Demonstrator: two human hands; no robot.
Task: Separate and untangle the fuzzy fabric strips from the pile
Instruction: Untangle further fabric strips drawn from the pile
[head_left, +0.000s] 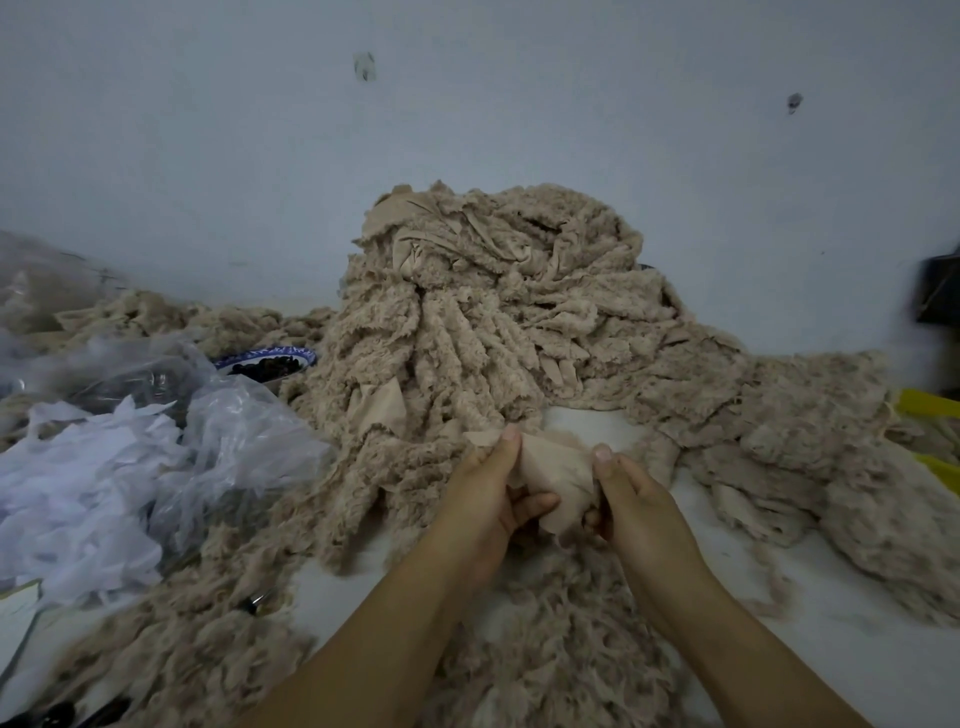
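My left hand (488, 499) and right hand (634, 506) each pinch one strip (556, 470), thumbs on top, fingers curled beneath, its smooth backing facing up. The strip sits at 6 o'clock from the pile (493, 312), just beside its foot. A bowl (267, 359) touches the pile at 9 o'clock, with bags (156, 441) at 8.

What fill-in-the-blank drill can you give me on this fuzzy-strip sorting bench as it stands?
1. The fabric strip is held by ____ hands, the left hand and the right hand.
2. The pile rests against the ____ behind it.
3. The plastic bag of white scraps lies on the person's ____ side.
4. The bowl has a ____ patterned rim.
Missing words: both; wall; left; blue.
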